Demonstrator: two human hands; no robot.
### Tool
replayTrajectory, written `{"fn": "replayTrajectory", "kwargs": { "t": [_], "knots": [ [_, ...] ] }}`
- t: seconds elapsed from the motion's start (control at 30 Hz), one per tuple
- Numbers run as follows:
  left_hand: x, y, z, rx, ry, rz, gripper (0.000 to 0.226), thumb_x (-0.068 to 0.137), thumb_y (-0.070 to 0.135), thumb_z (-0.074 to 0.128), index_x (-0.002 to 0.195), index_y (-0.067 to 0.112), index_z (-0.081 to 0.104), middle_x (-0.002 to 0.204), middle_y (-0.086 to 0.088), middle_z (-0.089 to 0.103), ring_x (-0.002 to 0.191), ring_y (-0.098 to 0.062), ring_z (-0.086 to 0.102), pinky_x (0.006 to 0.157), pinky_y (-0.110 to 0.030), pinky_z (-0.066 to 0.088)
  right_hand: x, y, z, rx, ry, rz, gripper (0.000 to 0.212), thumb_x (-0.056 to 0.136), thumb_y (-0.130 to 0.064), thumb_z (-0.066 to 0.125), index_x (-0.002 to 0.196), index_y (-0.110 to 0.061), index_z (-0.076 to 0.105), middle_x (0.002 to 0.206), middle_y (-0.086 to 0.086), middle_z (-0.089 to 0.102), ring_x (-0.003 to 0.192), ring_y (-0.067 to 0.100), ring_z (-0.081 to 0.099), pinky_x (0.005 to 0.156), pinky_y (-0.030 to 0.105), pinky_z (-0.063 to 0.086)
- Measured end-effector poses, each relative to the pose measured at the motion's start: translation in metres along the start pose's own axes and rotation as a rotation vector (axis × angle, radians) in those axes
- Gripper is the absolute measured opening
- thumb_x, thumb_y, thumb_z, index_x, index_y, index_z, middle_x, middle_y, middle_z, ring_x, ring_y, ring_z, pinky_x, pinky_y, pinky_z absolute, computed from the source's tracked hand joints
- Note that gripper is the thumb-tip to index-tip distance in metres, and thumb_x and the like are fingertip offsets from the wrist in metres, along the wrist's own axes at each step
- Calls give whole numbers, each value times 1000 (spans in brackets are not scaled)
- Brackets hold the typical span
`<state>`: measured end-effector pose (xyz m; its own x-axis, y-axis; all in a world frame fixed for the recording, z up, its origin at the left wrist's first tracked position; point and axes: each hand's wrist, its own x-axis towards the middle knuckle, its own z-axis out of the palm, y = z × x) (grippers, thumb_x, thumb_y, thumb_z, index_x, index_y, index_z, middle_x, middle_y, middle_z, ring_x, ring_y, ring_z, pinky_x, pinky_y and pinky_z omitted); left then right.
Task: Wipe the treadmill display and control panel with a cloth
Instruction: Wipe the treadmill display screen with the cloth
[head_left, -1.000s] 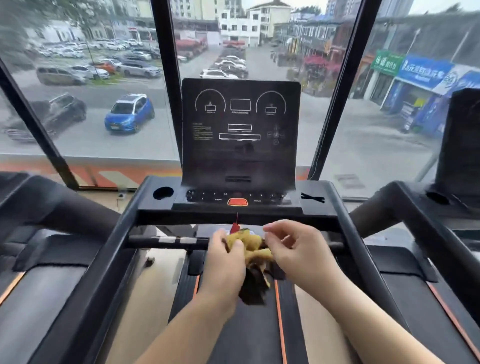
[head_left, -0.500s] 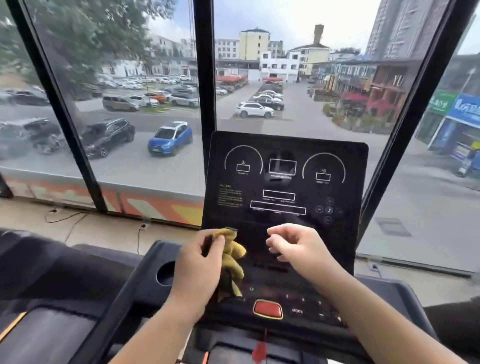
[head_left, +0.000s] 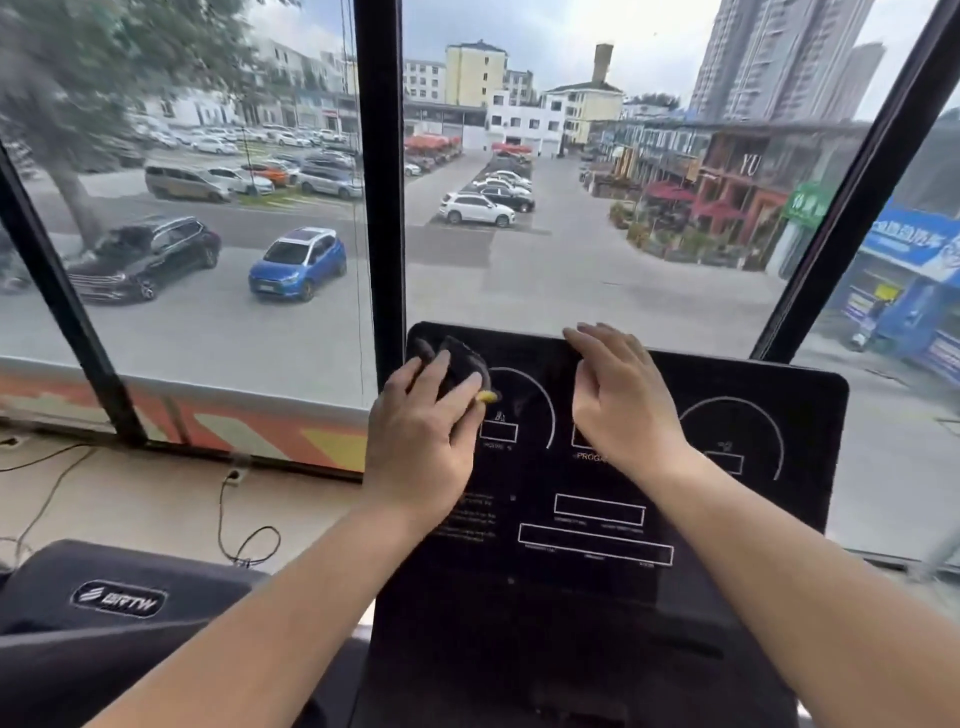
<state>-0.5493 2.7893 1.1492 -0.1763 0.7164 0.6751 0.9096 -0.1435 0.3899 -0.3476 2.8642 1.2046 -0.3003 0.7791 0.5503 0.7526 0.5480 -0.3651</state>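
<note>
The black treadmill display with white outlined dials and boxes fills the lower middle of the head view. My left hand presses a dark cloth with a yellow corner flat against the display's upper left corner. My right hand rests with its fingers spread on the display's top edge near the middle and holds nothing. The control panel with its buttons lies below the frame, out of sight.
Black window frame posts stand right behind the display, with glass and a street beyond. A neighbouring treadmill's dark console sits at lower left. Cables trail on the floor by the window sill.
Both hands have risen from the display's lower part to its top. The left hand has flattened the cloth against the upper left corner; the right hand has opened onto the top edge. The camera moved closer.
</note>
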Motion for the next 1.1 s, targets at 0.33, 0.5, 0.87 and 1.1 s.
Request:
{"fn": "replayTrajectory", "kwargs": {
  "t": [0.33, 0.5, 0.87, 1.1],
  "knots": [
    [23, -25, 27, 376, -337, 165, 85, 98, 70, 14, 164, 18, 1, 170, -14, -17, 154, -28, -27, 128, -50, -8, 8, 7, 38, -84, 205, 62, 40, 99, -30, 53, 137, -21, 64, 127, -6, 61, 127, 24, 50, 121, 41, 29],
    [-18, -22, 55, 330, -293, 197, 88, 100, 69, 19, 164, 11, 6, 170, -19, -11, 156, -35, -17, 128, -53, -1, 5, 14, 41, -104, 260, -4, 39, 97, -20, 57, 135, -19, 65, 126, -3, 62, 126, 24, 51, 122, 41, 28],
    [51, -67, 33, 404, -144, 438, 62, 105, 46, 40, 162, 28, 23, 172, -12, 7, 159, -32, 1, 128, -51, 10, 4, 10, 38, -12, 236, 50, 40, 98, -20, 57, 137, -20, 65, 132, -5, 61, 133, 14, 45, 126, 40, 21],
    [-69, -64, 70, 379, -337, 867, 60, 106, 51, 36, 161, 27, 29, 169, -9, 22, 158, -31, 10, 128, -48, 7, 4, 8, 39, 12, 217, 59, 44, 95, -11, 55, 137, -19, 64, 132, -4, 60, 131, 10, 39, 123, 45, 28]
  ]
}}
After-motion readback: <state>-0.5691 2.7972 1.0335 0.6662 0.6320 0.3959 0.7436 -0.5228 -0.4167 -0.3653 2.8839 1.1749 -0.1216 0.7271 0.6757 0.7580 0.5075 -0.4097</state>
